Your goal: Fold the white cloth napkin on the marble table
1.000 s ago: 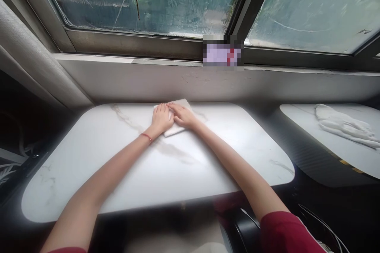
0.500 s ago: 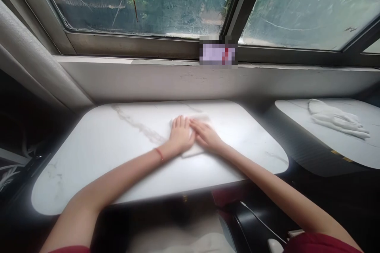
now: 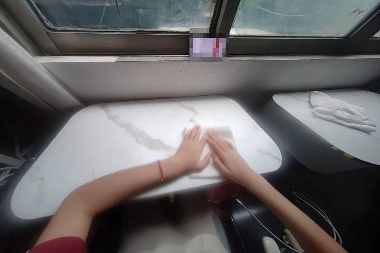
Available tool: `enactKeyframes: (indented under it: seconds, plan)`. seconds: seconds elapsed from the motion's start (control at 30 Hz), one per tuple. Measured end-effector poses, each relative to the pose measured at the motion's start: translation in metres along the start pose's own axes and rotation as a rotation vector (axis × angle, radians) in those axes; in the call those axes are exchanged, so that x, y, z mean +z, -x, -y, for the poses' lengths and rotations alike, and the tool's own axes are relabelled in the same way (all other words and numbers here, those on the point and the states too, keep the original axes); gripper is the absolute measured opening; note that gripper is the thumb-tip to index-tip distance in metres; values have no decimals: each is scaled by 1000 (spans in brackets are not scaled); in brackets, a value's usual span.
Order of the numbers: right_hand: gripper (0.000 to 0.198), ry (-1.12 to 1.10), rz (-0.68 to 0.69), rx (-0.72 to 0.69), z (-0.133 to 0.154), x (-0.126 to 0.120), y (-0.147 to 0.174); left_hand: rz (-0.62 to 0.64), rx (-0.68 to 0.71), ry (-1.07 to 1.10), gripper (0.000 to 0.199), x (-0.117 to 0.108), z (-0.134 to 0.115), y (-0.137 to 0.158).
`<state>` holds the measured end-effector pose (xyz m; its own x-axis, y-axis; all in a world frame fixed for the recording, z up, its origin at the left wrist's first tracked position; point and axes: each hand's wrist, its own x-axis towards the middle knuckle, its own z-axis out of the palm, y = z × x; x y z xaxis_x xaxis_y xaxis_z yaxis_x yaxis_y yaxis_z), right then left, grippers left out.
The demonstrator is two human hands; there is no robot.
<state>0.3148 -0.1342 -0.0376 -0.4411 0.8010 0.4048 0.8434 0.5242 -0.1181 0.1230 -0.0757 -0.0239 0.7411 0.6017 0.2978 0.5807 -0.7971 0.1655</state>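
My left hand (image 3: pixel 192 151) lies flat with its fingers stretched out on a folded white cloth (image 3: pixel 220 130). Beside it, my right hand (image 3: pixel 227 155) presses on the same cloth, palm down, fingers also extended. The fingertips of the two hands come close together near the cloth's middle. Under the cloth is a white table top (image 3: pixel 86 154) with grey-brown marble veins and rounded corners, and the cloth sits near its front edge, right of centre. A red string bracelet (image 3: pixel 160 170) circles my left wrist. The hands cover part of the cloth.
Another white table top (image 3: pixel 297 104) stands to the right, bearing a crumpled white cloth (image 3: pixel 341 111). Behind the tables are a low wall (image 3: pixel 133 81) and a window frame (image 3: pixel 124 42). A white cable (image 3: pixel 258 221) runs below the front edge.
Both hands have slid the cloth to the right and toward me, nearer the table's front edge. The view has shifted slightly.
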Motion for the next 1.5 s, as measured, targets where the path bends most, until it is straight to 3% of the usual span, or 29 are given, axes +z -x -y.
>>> enactKeyframes:
  seconds: [0.17,0.4,0.6,0.97,1.5]
  plan:
    - [57,-18,66,18,-55,8,-38,12,-94,-74,72,10,16,-51]
    - [58,9,64,48,-137,30,-98,5,-213,-155,68,33,59,-135]
    - [56,-16,23,110,-181,37,-123,-9,-211,-106,64,41,80,-183]
    - [53,-42,-6,79,-195,36,-117,-116,-171,-27,61,57,90,-190]
    - [51,7,-25,113,-187,34,-103,-73,-160,-65,66,55,78,-179]
